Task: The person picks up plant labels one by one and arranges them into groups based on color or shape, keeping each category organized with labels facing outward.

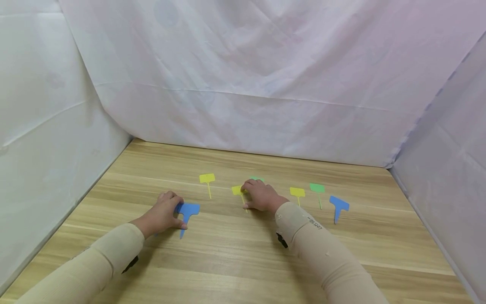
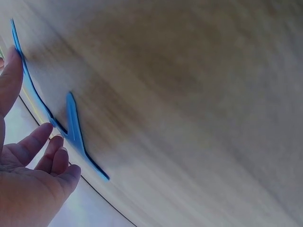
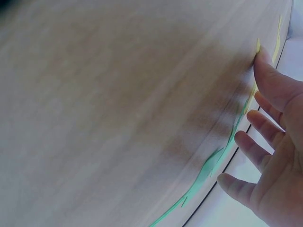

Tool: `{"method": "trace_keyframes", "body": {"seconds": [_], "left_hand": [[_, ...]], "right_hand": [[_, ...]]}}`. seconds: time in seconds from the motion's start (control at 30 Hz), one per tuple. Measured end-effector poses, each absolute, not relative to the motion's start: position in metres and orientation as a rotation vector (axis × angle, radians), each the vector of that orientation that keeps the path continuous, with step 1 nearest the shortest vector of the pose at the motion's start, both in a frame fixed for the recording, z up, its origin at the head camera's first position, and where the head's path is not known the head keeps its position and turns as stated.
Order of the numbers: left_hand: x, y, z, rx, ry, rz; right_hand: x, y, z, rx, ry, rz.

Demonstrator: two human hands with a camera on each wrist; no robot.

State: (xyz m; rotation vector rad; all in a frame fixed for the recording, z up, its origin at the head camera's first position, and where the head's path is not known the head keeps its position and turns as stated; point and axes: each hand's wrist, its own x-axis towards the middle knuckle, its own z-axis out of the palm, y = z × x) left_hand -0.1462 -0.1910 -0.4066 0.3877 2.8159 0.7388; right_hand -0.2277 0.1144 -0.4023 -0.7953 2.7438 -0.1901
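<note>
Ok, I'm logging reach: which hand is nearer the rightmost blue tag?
The right. The right hand is left of the rightmost blue tag, at a yellow tag; the left hand is farther left, at another blue tag.

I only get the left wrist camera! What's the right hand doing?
Observer: The right hand is over a flat yellow plastic-looking T-shaped tag, partly covering it.
Operator: Ooh! Any blue ones on that side?
Observer: Yes, a flat blue plastic-looking T-shaped tag lies farthest right of all the tags.
Operator: What's next to it?
Observer: Just left of it lies a flat green plastic-looking tag with a rectangular head and thin stem.
</note>
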Motion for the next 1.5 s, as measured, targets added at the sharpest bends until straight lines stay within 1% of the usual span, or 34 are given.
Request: {"method": "trace_keyframes", "body": {"seconds": [0.67,1.17,1.4,1.5], "left_hand": [[-0.144,-0.195,-0.407,0.389,2.85,0.762],[-0.134,-0.188,-0.395,0.511,2.959,0.791],[-0.128,-0.187,-0.392,0.505,2.965,0.824],[-0.124,-0.187,-0.392,0.54,2.975,0.788]], "right_hand": [[-0.23,0.113,-0.403,-0.789,2.74,-0.16],[-0.228,0.112,-0.392,-0.738,2.731,-0.096],[-0.229,0.118,-0.399,-0.796,2.787,-0.141],[-0.227,0.123,-0.401,-0.816,2.811,-0.18]]}}
